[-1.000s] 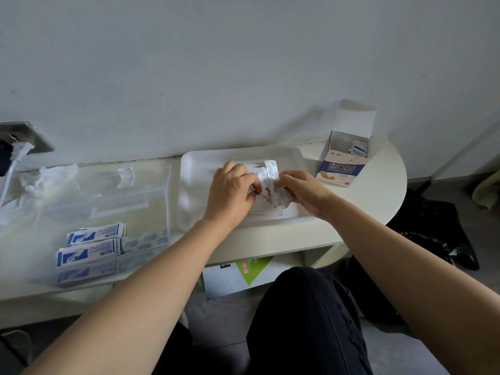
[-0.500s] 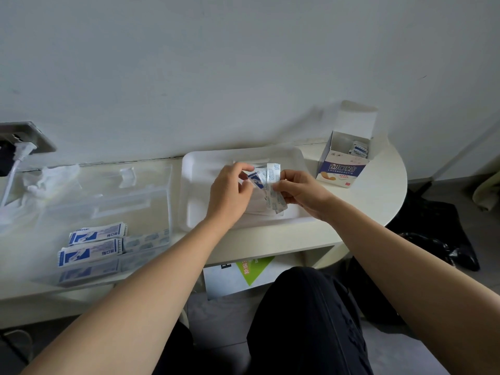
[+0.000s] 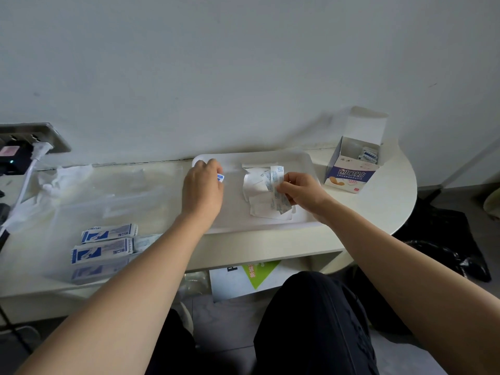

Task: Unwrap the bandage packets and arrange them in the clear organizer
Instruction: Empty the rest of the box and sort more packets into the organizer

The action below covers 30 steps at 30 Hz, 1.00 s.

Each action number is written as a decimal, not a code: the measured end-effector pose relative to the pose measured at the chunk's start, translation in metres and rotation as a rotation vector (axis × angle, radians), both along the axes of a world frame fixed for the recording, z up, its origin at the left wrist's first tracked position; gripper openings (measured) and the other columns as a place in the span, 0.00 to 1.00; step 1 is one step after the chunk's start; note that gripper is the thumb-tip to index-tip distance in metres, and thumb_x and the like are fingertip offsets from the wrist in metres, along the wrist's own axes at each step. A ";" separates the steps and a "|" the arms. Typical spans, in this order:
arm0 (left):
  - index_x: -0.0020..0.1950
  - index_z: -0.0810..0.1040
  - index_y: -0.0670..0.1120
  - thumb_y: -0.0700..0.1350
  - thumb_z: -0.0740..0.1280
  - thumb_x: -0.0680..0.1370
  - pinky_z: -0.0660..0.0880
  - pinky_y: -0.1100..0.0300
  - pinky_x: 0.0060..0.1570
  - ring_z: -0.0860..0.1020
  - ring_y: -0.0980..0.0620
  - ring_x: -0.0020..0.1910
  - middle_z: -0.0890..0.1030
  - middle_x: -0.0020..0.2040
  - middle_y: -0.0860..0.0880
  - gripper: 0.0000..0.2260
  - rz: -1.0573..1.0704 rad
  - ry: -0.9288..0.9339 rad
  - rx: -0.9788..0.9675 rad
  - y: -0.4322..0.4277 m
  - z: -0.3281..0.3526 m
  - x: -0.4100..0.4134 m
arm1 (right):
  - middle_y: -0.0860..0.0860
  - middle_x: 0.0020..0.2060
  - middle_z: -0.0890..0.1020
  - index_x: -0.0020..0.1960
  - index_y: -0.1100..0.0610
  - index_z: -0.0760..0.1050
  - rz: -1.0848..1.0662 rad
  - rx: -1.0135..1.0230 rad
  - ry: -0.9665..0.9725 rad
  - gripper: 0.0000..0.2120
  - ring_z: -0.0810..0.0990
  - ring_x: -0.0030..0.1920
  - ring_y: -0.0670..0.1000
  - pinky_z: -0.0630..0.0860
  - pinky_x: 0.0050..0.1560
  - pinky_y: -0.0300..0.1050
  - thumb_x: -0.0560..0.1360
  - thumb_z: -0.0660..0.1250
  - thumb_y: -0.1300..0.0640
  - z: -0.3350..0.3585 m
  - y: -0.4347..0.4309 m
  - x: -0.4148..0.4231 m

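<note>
Two hands are hovering over a white tray (image 3: 303,163) on the counter (image 3: 378,207): the left hand (image 3: 203,190) is curling round a small blue-and-white bandage packet (image 3: 220,177), and the right hand (image 3: 300,192) is pinching crumpled wrappers (image 3: 272,182). Left of the tray, stacked packets (image 3: 104,242) are lying in the clear organizer (image 3: 121,196); an open bandage box (image 3: 351,171) is standing at right.

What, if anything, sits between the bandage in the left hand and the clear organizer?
Nothing visible. The left hand holds the bandage over the left end of the white tray; the clear organizer lies just left, with only the tray rim between.
</note>
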State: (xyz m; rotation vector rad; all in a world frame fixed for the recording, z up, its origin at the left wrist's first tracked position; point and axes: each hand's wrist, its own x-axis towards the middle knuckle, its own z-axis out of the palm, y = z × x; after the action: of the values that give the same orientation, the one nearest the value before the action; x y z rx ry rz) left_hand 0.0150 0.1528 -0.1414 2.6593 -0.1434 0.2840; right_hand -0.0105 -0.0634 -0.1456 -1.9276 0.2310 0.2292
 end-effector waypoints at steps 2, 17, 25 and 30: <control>0.61 0.72 0.41 0.36 0.63 0.77 0.68 0.53 0.50 0.71 0.40 0.55 0.73 0.57 0.39 0.13 0.020 0.074 0.142 0.002 -0.006 -0.002 | 0.51 0.29 0.71 0.40 0.61 0.74 -0.032 -0.067 -0.011 0.04 0.68 0.32 0.50 0.68 0.40 0.46 0.73 0.63 0.64 0.000 -0.001 0.000; 0.68 0.73 0.49 0.45 0.71 0.73 0.68 0.51 0.63 0.68 0.47 0.66 0.71 0.64 0.48 0.23 -0.559 0.190 0.201 -0.034 -0.018 -0.018 | 0.56 0.32 0.77 0.38 0.60 0.73 -0.146 -0.236 -0.026 0.09 0.72 0.32 0.51 0.67 0.35 0.44 0.72 0.59 0.56 0.006 -0.009 -0.015; 0.60 0.79 0.50 0.46 0.71 0.74 0.71 0.52 0.58 0.71 0.48 0.60 0.75 0.56 0.49 0.14 -0.533 0.188 0.205 -0.037 -0.017 -0.016 | 0.54 0.35 0.83 0.39 0.61 0.74 -0.028 0.015 0.074 0.12 0.80 0.33 0.47 0.75 0.32 0.38 0.77 0.55 0.63 0.011 -0.005 -0.020; 0.56 0.81 0.50 0.45 0.69 0.76 0.74 0.52 0.53 0.74 0.47 0.57 0.77 0.53 0.49 0.10 -0.566 0.154 0.219 -0.037 -0.017 -0.016 | 0.60 0.38 0.81 0.41 0.63 0.74 -0.071 0.016 0.065 0.10 0.76 0.35 0.53 0.70 0.29 0.37 0.75 0.55 0.62 0.004 -0.007 -0.018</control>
State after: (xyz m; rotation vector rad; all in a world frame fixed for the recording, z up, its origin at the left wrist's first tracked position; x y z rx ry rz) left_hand -0.0009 0.1155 -0.1589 2.6980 -0.8992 -0.1290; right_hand -0.0289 -0.0703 -0.1414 -1.8945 0.3394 0.2459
